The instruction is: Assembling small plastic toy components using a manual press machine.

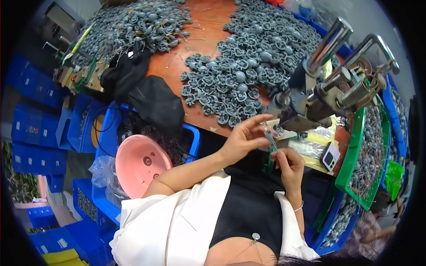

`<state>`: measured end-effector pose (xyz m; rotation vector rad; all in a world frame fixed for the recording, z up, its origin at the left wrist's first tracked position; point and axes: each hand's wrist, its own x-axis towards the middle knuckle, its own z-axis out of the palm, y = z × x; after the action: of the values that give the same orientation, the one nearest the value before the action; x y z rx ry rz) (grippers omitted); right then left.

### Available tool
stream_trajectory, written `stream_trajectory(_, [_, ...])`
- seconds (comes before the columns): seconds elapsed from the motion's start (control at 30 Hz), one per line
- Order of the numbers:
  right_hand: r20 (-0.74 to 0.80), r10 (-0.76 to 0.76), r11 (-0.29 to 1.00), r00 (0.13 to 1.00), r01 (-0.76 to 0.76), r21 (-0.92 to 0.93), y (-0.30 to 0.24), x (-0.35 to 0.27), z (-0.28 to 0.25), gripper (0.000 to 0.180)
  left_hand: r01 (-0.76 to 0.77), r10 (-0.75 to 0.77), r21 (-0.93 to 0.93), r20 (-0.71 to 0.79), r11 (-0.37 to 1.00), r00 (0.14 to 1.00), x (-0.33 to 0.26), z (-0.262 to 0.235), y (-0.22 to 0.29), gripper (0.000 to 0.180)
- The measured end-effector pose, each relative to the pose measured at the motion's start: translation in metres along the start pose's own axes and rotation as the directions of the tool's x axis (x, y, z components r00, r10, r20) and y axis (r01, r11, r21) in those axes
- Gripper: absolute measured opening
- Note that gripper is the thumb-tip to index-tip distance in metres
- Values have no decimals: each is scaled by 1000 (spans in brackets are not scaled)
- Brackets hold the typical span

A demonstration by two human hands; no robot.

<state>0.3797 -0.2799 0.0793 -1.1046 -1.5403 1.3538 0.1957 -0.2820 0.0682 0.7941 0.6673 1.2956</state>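
Observation:
In front of the press, my left hand is closed in a pinch around a small grey plastic part with thin wires. Just below it, my right hand has thumb and fingers pressed together by the part's lower end, seemingly on its thin wires; the fine detail is too small to make out. A metal hand press with a spring and shiny bars stands right beyond my fingers. Many round grey plastic parts are heaped on the orange-red tabletop beyond my left hand.
A second heap of wired grey parts lies far left. A pink basin rests over a blue crate by my left elbow. To the right are a green tray of wired parts and a phone. Blue bins stack at left.

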Motion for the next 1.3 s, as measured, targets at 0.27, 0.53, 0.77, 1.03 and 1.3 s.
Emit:
stream_trajectory(0.27, [135,188,975,973,-201,92,6,2,-5,20,-487,315,628,372,607,873,-8,-3,-5,33])
stream_trajectory(0.53, [-127,208,920,970,-150,361,20,1,-9,7,-363,408,512,28,778,913,-23,-4,5,17])
stream_trajectory(0.77, [-28,-66,994,997,63,-88,31,8,-15,6,-265,526,961,265,-78,808,-8,4,6,46])
stream_trajectory(1.03, [-91,-23,995,996,14,-102,34,24,0,20,-150,282,851,3,504,959,5,5,-24,17])
stream_trajectory(1.3, [-202,-300,751,932,101,-653,44,33,10,24,-136,393,947,11,291,919,33,-2,-37,17])
